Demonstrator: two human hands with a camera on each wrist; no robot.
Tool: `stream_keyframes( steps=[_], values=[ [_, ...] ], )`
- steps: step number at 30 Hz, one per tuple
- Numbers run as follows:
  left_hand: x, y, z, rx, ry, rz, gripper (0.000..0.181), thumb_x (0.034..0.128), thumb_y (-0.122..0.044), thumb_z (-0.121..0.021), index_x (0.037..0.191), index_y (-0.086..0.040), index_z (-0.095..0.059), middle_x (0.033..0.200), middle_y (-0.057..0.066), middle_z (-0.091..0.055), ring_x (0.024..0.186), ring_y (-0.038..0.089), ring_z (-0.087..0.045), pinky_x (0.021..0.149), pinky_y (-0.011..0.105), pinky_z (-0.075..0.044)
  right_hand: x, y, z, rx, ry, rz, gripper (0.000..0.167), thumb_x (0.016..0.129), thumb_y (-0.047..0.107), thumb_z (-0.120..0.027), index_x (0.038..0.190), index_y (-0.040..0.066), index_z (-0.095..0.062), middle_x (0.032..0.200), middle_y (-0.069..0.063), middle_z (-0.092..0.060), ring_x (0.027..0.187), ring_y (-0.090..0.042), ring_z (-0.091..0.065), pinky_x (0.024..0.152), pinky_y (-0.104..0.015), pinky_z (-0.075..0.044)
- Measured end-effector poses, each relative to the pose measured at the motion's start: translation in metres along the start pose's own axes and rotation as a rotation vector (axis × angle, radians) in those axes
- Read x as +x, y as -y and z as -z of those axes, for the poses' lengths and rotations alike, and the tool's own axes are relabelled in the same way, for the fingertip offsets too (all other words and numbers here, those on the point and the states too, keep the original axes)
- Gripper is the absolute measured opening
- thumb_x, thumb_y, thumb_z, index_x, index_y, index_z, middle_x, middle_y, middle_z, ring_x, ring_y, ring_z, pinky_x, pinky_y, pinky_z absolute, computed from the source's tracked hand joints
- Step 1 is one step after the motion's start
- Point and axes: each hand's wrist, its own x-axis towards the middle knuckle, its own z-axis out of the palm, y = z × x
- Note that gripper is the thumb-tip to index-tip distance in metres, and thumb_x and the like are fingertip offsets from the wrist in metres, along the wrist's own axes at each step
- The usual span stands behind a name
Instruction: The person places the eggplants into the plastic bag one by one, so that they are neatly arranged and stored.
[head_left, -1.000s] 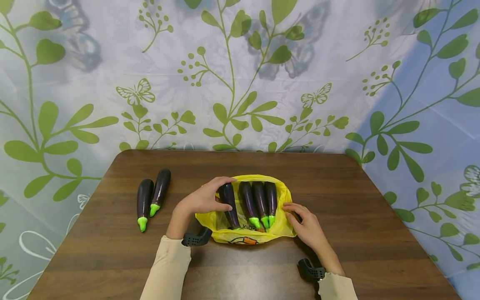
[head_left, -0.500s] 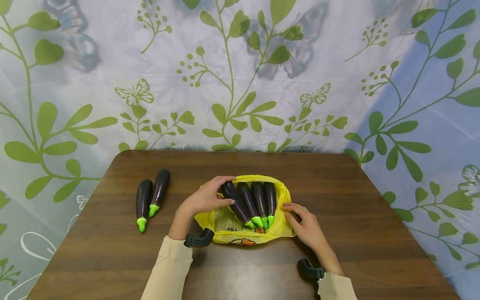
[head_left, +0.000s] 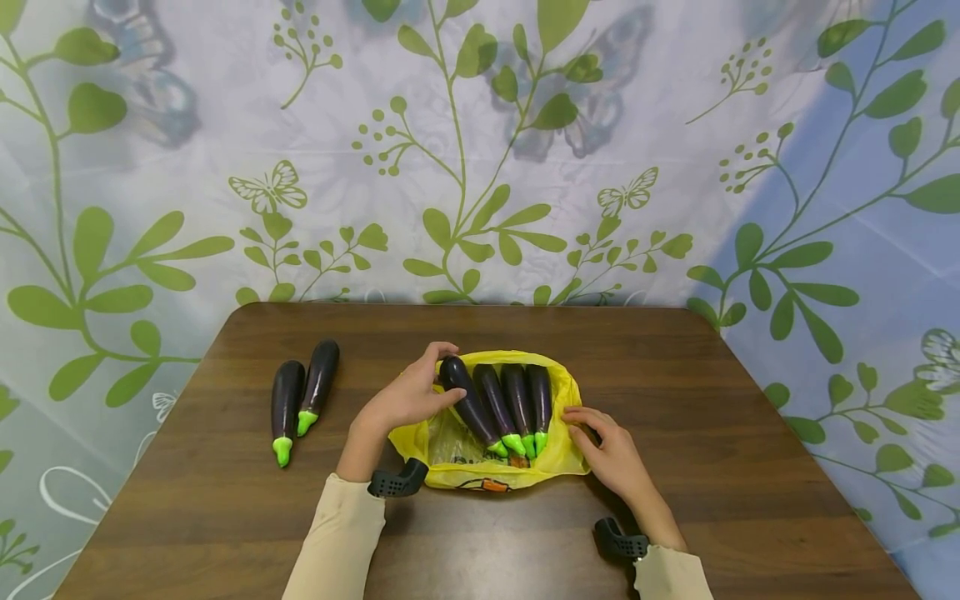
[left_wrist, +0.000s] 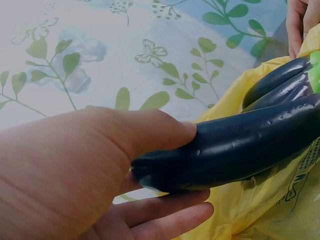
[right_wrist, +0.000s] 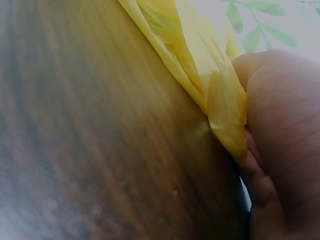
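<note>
A yellow plastic bag [head_left: 562, 457] lies with its mouth spread, holding several dark purple eggplants with green stems. My left hand [head_left: 411, 395] is at the blunt upper end of the leftmost eggplant [head_left: 472, 409] in it. In the left wrist view, the thumb of this hand [left_wrist: 85, 170] touches the top of that eggplant [left_wrist: 240, 142], and its loosely straight fingers lie below the blunt end. At the bag's right side, my right hand [head_left: 615, 450] pinches the rim; the right wrist view shows yellow plastic [right_wrist: 227, 115] between thumb and fingers of the hand [right_wrist: 287, 135].
Two more eggplants, one [head_left: 287, 404] slightly nearer the front and the other [head_left: 320, 383] beside it, lie on the brown wooden table [head_left: 187, 500] left of the bag. A leaf-patterned cloth [head_left: 315, 125] hangs behind the table.
The leftmost eggplant in the bag has shifted right, its stem end now beside the others. Most recently my left fingers have spread and lifted slightly. The right hand has stayed on the rim.
</note>
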Motion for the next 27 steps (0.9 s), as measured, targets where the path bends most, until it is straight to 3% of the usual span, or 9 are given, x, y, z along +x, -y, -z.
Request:
stream_keyframes(
  steps=[7,17,27],
  values=[
    [-0.0004,0.0001,0.001,-0.013,-0.03,-0.033,0.053,0.0999,-0.016,-0.069,0.146,-0.004,-0.045,0.142,0.018,-0.047,0.112,0.037,-0.061,0.091,0.042,-0.056,0.0,-0.0005,0.0003,0.01,0.007,0.005,0.021,0.102,0.013,-0.066,0.12,0.013,-0.076,0.134,-0.007,-0.069,0.13,-0.036,-0.058,0.108,-0.061,-0.044],
    [-0.0008,-0.0027,0.0004,0.051,0.019,-0.031,0.054,0.1007,-0.019,-0.068,0.149,-0.005,-0.05,0.146,0.018,-0.051,0.124,0.039,-0.061,0.097,0.046,-0.057,0.0004,-0.0016,-0.0001,-0.001,0.002,0.02,0.021,0.101,0.012,-0.066,0.12,0.012,-0.076,0.132,-0.006,-0.07,0.129,-0.035,-0.059,0.108,-0.059,-0.045],
    [0.0026,-0.0018,-0.0059,0.19,0.057,-0.037,0.061,0.1,-0.021,-0.069,0.152,-0.001,-0.046,0.153,0.021,-0.049,0.136,0.038,-0.052,0.112,0.053,-0.044,0.0006,-0.002,-0.0005,0.001,0.003,0.018,0.021,0.101,0.013,-0.065,0.12,0.013,-0.076,0.133,-0.006,-0.069,0.129,-0.035,-0.059,0.107,-0.059,-0.045]
  ],
)
